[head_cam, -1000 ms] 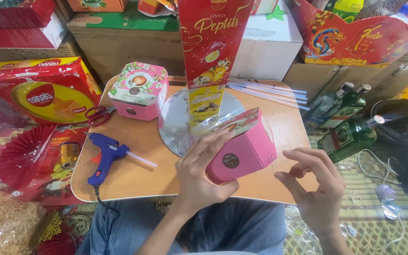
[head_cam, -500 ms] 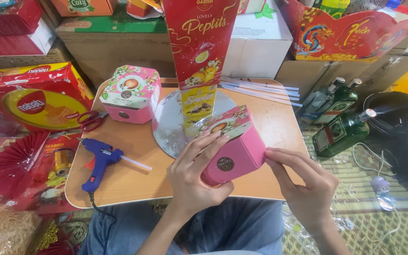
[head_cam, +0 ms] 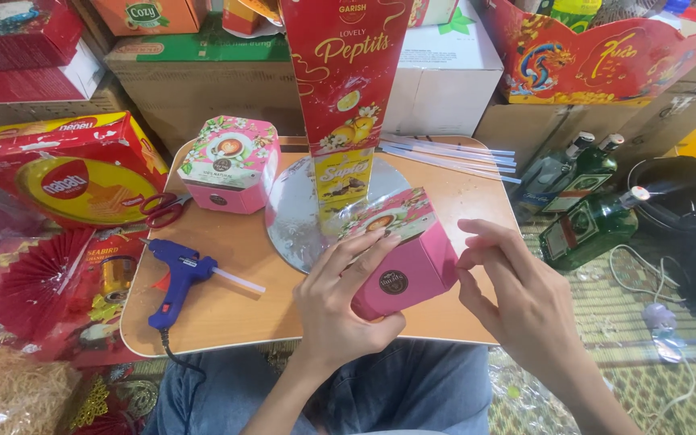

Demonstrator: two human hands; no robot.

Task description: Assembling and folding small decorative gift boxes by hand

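My left hand (head_cam: 340,298) grips a pink octagonal box (head_cam: 404,262) with a floral lid, tilted over the front edge of a small wooden table (head_cam: 235,310). My right hand (head_cam: 517,290) touches the box's right side with its fingertips, fingers slightly curled. Behind the box a tall red carton (head_cam: 344,89) stands upright on a round silver board (head_cam: 292,213). A second pink octagonal box (head_cam: 227,173) sits at the table's back left. A blue glue gun (head_cam: 175,278) with a glue stick lies at the front left.
Red scissors (head_cam: 163,209) lie by the table's left edge, and clear glue sticks (head_cam: 453,157) at the back right. Green glass bottles (head_cam: 590,221) lie on the floor to the right. Cardboard boxes (head_cam: 203,80) and red gift packages (head_cam: 74,173) crowd the back and left.
The held pink box has stayed in my left hand. My right hand has moved up and left from below the table edge until its fingertips touch the box's side.
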